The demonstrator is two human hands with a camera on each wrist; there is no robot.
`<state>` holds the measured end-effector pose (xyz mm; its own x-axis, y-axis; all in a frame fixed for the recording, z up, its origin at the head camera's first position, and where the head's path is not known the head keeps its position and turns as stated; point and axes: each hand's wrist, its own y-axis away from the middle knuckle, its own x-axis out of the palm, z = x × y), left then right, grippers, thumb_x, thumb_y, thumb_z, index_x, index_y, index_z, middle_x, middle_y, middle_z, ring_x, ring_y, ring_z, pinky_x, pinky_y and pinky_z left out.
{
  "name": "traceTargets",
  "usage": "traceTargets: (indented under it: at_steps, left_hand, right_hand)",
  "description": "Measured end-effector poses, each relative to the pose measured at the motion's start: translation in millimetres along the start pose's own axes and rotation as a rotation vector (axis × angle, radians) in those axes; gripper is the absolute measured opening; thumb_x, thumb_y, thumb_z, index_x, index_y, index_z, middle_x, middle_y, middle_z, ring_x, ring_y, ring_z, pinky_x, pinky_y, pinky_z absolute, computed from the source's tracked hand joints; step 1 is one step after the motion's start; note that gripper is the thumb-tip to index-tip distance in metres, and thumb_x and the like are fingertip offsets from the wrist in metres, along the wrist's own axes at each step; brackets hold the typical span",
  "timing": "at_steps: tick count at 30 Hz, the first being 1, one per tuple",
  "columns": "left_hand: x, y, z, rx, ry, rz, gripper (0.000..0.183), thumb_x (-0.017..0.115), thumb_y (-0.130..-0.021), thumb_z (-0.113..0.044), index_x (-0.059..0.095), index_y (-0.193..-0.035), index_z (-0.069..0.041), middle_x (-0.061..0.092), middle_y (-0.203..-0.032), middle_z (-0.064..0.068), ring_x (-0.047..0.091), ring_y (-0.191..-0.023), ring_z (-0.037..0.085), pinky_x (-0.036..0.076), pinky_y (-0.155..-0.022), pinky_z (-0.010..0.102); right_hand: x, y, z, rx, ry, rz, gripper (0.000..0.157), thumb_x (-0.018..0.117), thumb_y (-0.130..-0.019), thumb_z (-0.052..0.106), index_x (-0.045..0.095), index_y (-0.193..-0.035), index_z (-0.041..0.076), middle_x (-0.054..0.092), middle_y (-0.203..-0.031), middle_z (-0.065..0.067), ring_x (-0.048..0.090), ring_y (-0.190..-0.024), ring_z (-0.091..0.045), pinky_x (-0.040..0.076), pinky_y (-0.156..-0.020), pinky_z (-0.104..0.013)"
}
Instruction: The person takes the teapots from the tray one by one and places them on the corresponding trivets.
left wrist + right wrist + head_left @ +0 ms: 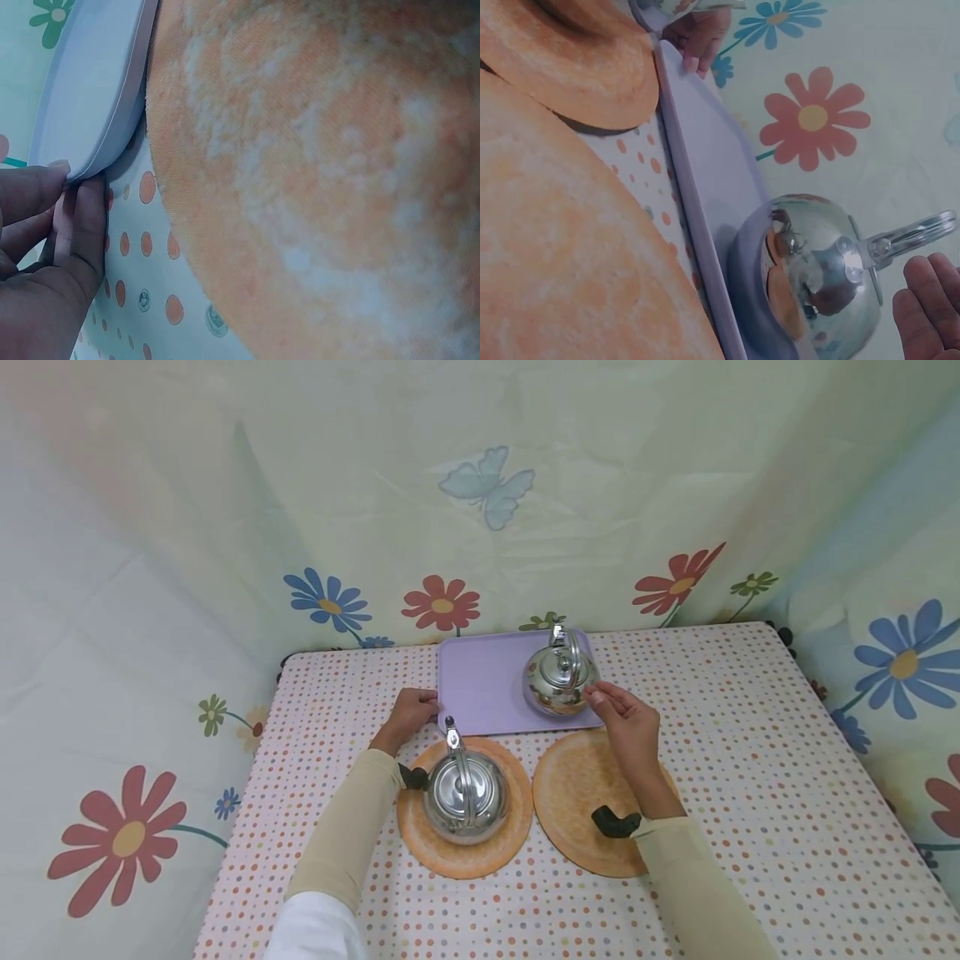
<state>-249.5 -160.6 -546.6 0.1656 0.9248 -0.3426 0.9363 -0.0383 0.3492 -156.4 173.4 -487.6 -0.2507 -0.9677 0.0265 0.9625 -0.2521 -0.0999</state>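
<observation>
My left hand [412, 714] pinches the left edge of a lilac tray [480, 685]. In the left wrist view its thumb lies on the tray's rim [112, 142], with the other fingers below. On the right part of the tray stands a shiny steel kettle [558, 681], lidded, its looped handle [915, 236] upright. My right hand [630, 722] is beside this kettle, fingertips close to its right side and handle. In the right wrist view those fingers [926, 300] are extended, with nothing between them. A second steel kettle [465, 797] stands nearer me, below my left hand.
Under the nearer kettle lies a round orange-brown mat [427, 852]. A similar round mat [566, 802] lies to its right, partly beneath my right forearm. The table has a dotted cloth [750, 760]. Behind it hangs a flowered curtain [600, 485].
</observation>
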Motion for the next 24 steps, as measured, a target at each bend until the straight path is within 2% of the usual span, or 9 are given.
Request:
traceTargets:
  at_steps: [5,10,17,24]
  left_hand:
    - [0.0,0.7,-0.4,0.005,-0.014,0.000,0.035,0.059,-0.093,-0.002,0.059,-0.126,0.007,0.063,-0.115,0.021,0.066,-0.096,0.025,0.055,-0.082,0.029]
    - [-0.8,1.0,0.4,0.008,-0.024,-0.002,0.036,0.059,-0.092,-0.003,0.059,-0.127,0.007,0.063,-0.112,0.020,0.066,-0.096,0.024,0.055,-0.082,0.029]
    - [-3.0,-1.2,2.6,0.008,-0.015,-0.001,0.038,0.061,-0.092,-0.003,0.058,-0.129,0.006,0.064,-0.111,0.019,0.066,-0.095,0.023,0.055,-0.081,0.029]
    - [-0.8,-6.1,3.7,-0.010,-0.013,0.010,0.039,0.061,-0.092,-0.004,0.057,-0.130,0.004,0.063,-0.117,0.019,0.066,-0.095,0.022,0.055,-0.080,0.027]
  right_hand:
    - [-0.4,-11,-11,0.000,-0.031,0.001,0.045,0.066,-0.093,0.016,0.055,-0.128,-0.012,0.065,-0.117,-0.021,0.067,-0.101,-0.015,0.050,-0.086,-0.019]
    - [0.6,-15,-12,0.016,-0.039,0.007,0.046,0.067,-0.092,0.017,0.056,-0.127,-0.011,0.069,-0.113,-0.012,0.067,-0.097,-0.009,0.050,-0.084,-0.018]
    - [5.4,-22,-8,-0.007,0.085,0.026,0.045,0.067,-0.093,0.021,0.058,-0.127,-0.008,0.067,-0.116,-0.016,0.066,-0.101,-0.008,0.050,-0.084,-0.018]
    - [10.5,-31,-9,0.028,0.097,0.019,0.040,0.068,-0.092,0.016,0.061,-0.125,-0.006,0.068,-0.114,-0.012,0.065,-0.098,-0.002,0.050,-0.082,-0.016]
